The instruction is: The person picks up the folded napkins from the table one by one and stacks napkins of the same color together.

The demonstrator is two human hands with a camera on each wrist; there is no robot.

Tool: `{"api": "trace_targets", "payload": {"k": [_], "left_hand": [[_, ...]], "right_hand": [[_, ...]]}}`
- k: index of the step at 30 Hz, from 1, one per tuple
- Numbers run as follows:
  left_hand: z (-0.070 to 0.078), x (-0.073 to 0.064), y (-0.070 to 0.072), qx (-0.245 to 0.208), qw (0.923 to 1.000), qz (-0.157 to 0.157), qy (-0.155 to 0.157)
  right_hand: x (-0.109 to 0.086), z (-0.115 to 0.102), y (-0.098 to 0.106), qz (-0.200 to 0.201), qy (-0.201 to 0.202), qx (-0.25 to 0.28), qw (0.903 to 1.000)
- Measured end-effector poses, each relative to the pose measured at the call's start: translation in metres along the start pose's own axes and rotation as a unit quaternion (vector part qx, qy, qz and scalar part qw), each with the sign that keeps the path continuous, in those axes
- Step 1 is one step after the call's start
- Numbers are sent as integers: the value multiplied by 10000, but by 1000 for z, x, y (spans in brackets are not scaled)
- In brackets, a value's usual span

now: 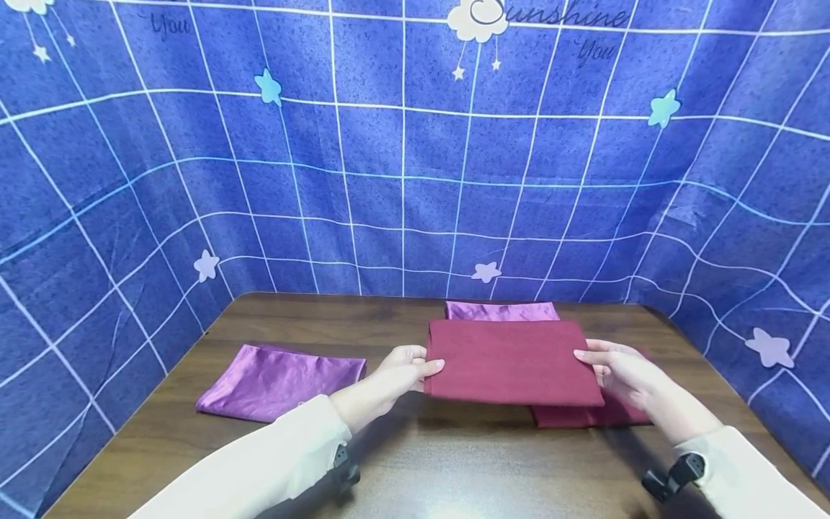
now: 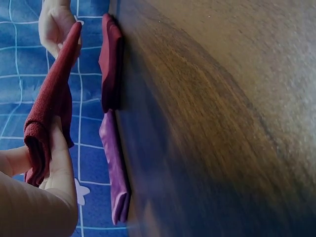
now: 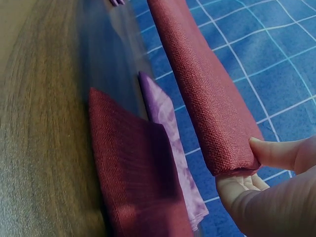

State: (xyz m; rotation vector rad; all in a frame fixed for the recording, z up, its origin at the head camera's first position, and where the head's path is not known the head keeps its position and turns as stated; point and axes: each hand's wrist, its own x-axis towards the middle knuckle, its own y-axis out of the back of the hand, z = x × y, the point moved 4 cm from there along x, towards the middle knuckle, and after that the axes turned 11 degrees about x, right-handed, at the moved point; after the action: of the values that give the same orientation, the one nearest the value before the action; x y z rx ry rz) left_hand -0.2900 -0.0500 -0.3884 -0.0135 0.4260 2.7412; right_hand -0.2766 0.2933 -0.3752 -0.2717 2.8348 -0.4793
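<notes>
A folded dark red cloth (image 1: 512, 364) is held up above the table, stretched level between both hands. At its left end my left hand (image 1: 398, 375) pinches it, thumb on the front face and fingers behind. My right hand (image 1: 625, 375) grips the opposite end the same way; the right wrist view shows its thumb (image 3: 276, 153) on one face and the fingers under the folded edge. Below and behind the raised cloth lies a second dark red folded cloth (image 1: 593, 416), partly covered in the head view. The left wrist view shows the raised cloth's folded layers (image 2: 39, 143) edge-on.
A folded purple satin cloth (image 1: 285, 382) lies on the table's left side. Another purple cloth (image 1: 502, 311) lies at the back, partly hidden by the raised one. The brown wooden table (image 1: 324, 468) is enclosed by a blue gridded curtain (image 1: 402, 194) at the back and sides.
</notes>
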Motion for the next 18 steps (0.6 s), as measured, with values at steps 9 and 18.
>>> {"api": "trace_targets", "payload": {"k": [9,18], "left_hand": [[1,1,-8,-150,9999,-4,53],[3,3,-13,-263,9996,-22,-38]], "right_hand": [[-4,0,6,21,-8,-33,10000],[-6,-2,13,80,3,62,9999]]}}
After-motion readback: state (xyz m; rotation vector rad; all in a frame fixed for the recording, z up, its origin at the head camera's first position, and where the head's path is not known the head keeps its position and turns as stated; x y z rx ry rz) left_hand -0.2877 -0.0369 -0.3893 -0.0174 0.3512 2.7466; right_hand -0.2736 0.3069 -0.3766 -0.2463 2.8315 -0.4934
